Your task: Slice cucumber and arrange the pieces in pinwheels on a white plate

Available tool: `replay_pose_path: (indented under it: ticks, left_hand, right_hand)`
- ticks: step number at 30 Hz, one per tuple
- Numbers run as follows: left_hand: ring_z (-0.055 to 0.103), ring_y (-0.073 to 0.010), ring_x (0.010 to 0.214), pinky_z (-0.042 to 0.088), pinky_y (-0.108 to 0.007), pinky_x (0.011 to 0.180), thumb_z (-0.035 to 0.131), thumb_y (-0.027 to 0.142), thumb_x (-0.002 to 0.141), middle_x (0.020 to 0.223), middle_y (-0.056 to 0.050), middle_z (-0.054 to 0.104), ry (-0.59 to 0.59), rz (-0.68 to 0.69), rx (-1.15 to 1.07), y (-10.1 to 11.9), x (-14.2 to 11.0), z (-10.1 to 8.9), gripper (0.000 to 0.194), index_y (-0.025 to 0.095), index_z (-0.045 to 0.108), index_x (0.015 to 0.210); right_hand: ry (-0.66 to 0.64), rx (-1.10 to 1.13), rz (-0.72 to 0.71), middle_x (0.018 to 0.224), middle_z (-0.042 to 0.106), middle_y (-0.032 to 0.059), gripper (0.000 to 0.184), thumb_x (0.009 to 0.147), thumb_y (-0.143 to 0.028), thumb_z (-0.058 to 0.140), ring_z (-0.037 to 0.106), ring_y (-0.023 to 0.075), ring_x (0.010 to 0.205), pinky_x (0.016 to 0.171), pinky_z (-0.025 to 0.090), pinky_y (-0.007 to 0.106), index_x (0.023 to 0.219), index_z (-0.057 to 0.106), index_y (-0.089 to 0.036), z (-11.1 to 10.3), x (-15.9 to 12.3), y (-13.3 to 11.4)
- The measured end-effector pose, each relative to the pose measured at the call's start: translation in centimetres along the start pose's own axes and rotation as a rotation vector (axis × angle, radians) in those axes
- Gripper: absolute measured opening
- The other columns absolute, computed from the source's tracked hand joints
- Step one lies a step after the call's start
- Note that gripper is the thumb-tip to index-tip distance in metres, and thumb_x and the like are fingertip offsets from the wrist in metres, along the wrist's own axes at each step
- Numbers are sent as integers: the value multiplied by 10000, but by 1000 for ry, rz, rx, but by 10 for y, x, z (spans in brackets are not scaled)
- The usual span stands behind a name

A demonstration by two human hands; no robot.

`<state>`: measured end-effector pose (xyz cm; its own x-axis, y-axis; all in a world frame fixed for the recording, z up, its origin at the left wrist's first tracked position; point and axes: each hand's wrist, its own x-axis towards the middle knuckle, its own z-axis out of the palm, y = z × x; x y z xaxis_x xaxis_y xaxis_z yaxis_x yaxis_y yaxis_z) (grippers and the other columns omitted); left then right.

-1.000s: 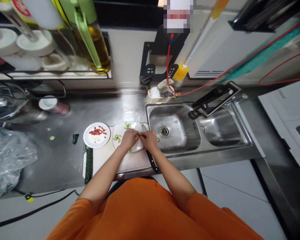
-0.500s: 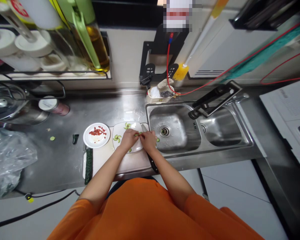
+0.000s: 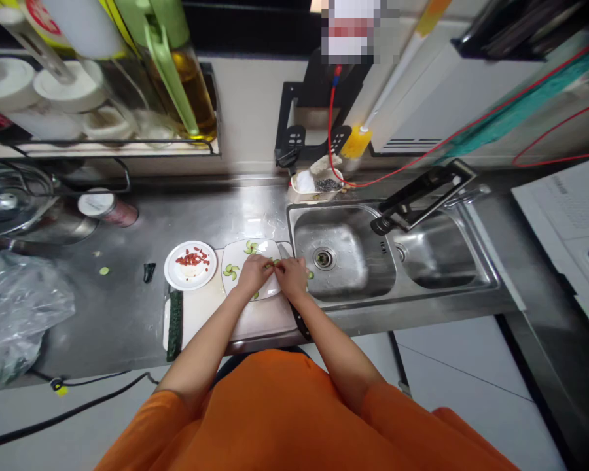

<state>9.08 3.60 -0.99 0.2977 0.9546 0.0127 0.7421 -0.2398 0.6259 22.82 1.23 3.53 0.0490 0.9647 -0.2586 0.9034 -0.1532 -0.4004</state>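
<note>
My left hand [image 3: 254, 275] and my right hand [image 3: 291, 279] meet over a white square plate [image 3: 230, 254]. Both have their fingertips pinched on a small green cucumber slice [image 3: 271, 262], partly hidden by the fingers. Fanned cucumber slices [image 3: 230, 271] form pinwheel shapes on the plate; my left hand covers some of its surface. Beneath the plate lies a white cutting board [image 3: 206, 317]. A knife [image 3: 302, 324] rests at the board's right edge, its black handle showing under my right wrist. More cucumber pieces [image 3: 309, 275] show just right of my right hand.
A round white plate [image 3: 169, 275] holds red goji berries [image 3: 193, 258]. A cucumber length [image 3: 175, 327] lies along the board's left edge, with a cucumber end [image 3: 148, 272] on the counter. To the right is a double sink [image 3: 343, 281]; a plastic bag [image 3: 24, 314] sits far left.
The view has shifted very slightly. Both hands stay over the square plate with fingertips together, and the fingers have barely moved.
</note>
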Motion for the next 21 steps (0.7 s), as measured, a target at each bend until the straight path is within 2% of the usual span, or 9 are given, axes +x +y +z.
replay_pose_path:
  ticks: [21]
  left_hand:
    - [554, -185, 812, 443, -319, 800, 600, 203, 765, 775, -44, 650, 26, -5, -34, 4, -2, -2, 111, 196, 708, 790]
  right_hand:
    - [-6, -2, 13, 997, 634, 57, 215, 864, -336, 490, 409, 254, 1051, 781, 311, 343, 905, 684, -252, -1, 0, 0]
